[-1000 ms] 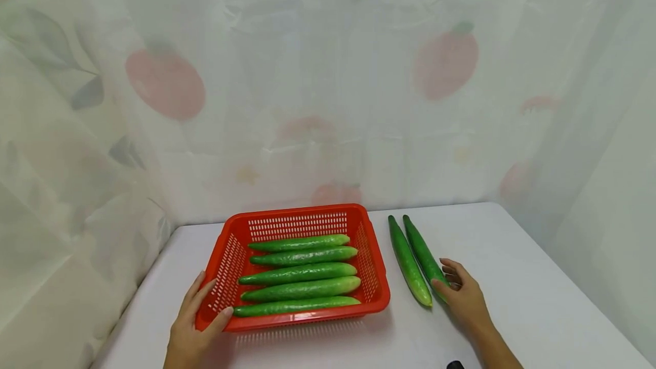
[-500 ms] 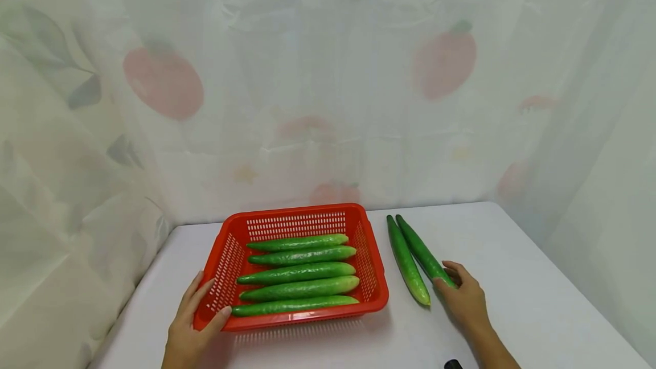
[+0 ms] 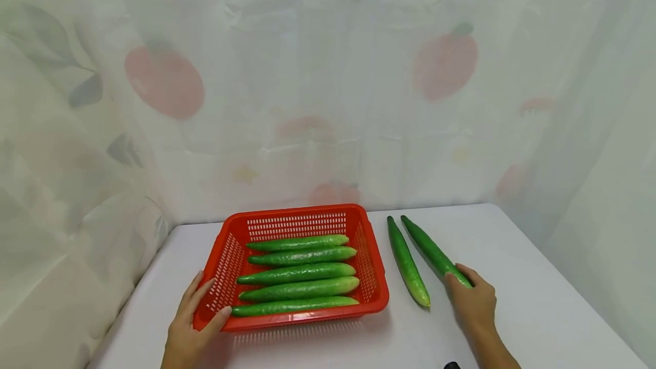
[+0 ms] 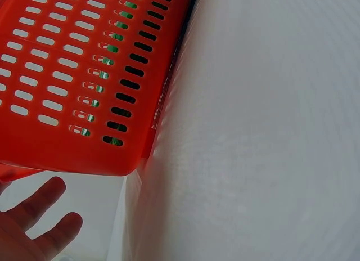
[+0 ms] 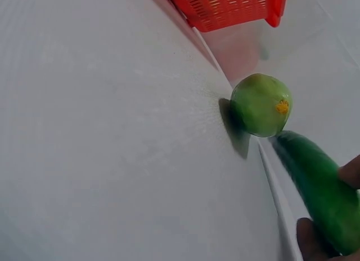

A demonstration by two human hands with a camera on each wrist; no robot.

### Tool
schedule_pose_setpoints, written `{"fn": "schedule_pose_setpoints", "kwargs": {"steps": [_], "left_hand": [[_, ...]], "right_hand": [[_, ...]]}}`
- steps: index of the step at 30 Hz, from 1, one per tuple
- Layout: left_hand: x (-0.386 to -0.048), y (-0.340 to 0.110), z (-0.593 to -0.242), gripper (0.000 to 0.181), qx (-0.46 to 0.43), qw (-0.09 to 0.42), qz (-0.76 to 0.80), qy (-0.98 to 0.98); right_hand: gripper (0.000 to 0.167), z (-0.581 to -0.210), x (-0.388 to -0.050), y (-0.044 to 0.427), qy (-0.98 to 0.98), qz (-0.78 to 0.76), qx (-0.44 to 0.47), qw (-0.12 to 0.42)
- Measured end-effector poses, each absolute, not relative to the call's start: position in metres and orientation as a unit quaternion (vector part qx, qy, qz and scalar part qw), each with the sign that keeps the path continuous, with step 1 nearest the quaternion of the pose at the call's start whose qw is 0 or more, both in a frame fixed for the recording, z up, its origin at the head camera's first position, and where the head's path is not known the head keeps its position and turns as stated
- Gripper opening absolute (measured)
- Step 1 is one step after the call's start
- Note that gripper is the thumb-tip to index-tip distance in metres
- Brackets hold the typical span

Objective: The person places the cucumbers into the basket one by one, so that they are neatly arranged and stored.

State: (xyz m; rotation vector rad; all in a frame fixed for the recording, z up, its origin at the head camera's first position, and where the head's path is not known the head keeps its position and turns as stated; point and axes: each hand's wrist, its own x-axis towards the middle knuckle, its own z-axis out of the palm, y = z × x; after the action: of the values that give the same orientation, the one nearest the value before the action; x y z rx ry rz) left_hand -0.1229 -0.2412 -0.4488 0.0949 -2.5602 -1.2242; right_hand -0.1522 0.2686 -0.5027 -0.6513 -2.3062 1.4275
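Observation:
My left hand (image 3: pixel 189 323) is at the near left corner of a red plastic basket (image 3: pixel 302 316), its fingers spread along the left side and the thumb at the front rim. In the left wrist view, extended fingers (image 4: pixel 42 207) show beneath the basket wall (image 4: pixel 62 143). To the right of the basket, my right hand (image 3: pixel 474 298) grips the near, paler end of a long green cucumber (image 3: pixel 430 249). Thumb and fingers close around this cucumber (image 5: pixel 326 193) in the right wrist view. A second cucumber (image 3: pixel 408 263) lies just left of it on the table.
Several cucumbers (image 3: pixel 299 272) lie side by side across the basket floor. The white table (image 3: pixel 533 278) meets a curtain (image 3: pixel 328 101) with faded fruit prints at the back. A small black object (image 3: pixel 452 365) pokes in at the bottom edge.
My right hand has shifted slightly right and toward me with the held cucumber, widening the gap to its neighbour. The left hand and the basket stay in place.

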Motion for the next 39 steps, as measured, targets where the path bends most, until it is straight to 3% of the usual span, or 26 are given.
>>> {"fn": "schedule_pose_setpoints", "kwargs": {"steps": [14,39], "left_hand": [[-0.122,-0.240,-0.449,0.063,0.034,0.147,-0.424,-0.893],[-0.123,-0.242,-0.449,0.063,0.034,0.152,-0.424,-0.892]], "right_hand": [[0.047,-0.475,-0.143,0.276,-0.775,0.562,-0.217,0.190],[0.041,-0.419,-0.135,0.276,-0.787,0.557,-0.111,0.239]]}}
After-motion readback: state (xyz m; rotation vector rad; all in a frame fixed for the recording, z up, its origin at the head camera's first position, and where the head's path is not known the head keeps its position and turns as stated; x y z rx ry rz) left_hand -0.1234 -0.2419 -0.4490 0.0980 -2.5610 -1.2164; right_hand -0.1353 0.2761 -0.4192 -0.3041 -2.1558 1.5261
